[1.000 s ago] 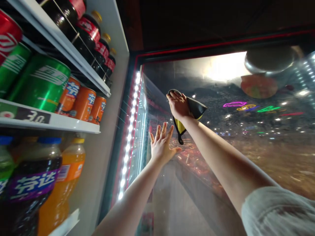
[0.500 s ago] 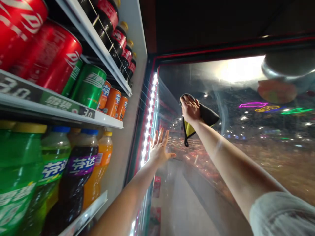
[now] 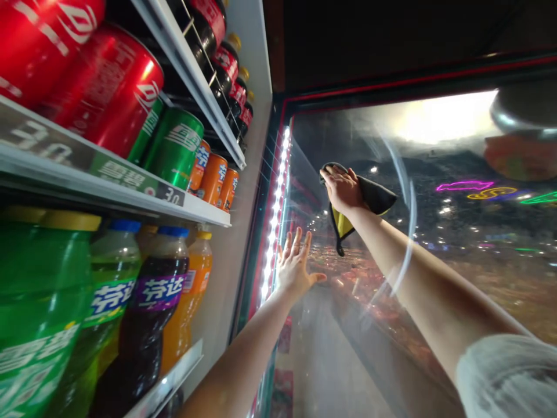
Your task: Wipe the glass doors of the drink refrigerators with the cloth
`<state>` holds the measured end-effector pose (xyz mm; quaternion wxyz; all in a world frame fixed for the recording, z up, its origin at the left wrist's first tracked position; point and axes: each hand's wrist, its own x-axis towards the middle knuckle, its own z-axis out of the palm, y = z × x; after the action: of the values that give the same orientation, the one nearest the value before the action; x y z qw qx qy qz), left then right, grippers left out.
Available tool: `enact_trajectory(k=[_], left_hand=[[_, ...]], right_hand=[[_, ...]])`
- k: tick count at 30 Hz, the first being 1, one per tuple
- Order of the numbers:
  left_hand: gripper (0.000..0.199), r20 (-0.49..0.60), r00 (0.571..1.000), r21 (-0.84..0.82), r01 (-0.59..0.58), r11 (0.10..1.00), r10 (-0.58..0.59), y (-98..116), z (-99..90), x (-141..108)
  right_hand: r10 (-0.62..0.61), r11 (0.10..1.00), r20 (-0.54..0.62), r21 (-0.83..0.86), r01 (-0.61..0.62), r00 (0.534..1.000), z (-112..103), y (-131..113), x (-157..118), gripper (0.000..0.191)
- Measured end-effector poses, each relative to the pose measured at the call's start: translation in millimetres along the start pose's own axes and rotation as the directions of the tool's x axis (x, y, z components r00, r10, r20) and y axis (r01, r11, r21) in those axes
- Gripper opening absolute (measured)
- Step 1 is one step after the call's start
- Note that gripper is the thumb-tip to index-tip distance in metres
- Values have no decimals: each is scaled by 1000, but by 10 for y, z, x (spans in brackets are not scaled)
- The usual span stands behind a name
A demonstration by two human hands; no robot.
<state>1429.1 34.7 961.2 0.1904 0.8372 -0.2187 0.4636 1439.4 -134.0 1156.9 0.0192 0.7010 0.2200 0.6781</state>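
My right hand (image 3: pixel 344 188) lies over a dark grey and yellow cleaning cloth (image 3: pixel 378 193), pressing it against the glass door (image 3: pixel 322 337). One corner of the cloth, with a small black loop, hangs below the wrist. Lower and to the left, my left hand (image 3: pixel 295 266) rests on the glass near the lit door edge, fingers spread and thumb out, holding nothing. A pale curved streak (image 3: pixel 409 203) shows on the pane right of the cloth.
At left, open fridge shelves (image 3: pixel 204 212) carry red cans (image 3: pixel 117 87), green cans (image 3: pixel 176 145), orange cans (image 3: pixel 213 177) and several soda bottles (image 3: pixel 152 296). An LED strip (image 3: pixel 275 215) runs along the door's dark frame (image 3: pixel 391 87). Neon shapes and lights show in the glass.
The whole view has shifted, so shelves and door sit farther right. My right hand and the cloth have moved slightly left relative to the door frame. The curved streak looks clearer now.
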Motion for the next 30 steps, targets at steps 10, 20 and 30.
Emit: enact_trajectory(k=[10, 20, 30], left_hand=[[117, 13, 998, 6, 56, 998, -56, 59, -45, -9], [121, -10, 1000, -43, -5, 999, 5, -44, 31, 4], [118, -29, 1000, -43, -13, 999, 11, -67, 60, -19]], right_hand=[[-490, 867, 201, 212, 451, 848, 86, -210, -270, 42], [-98, 995, 83, 35, 95, 992, 342, -449, 249, 46], [-370, 928, 178, 112, 354, 912, 260, -303, 284, 47]])
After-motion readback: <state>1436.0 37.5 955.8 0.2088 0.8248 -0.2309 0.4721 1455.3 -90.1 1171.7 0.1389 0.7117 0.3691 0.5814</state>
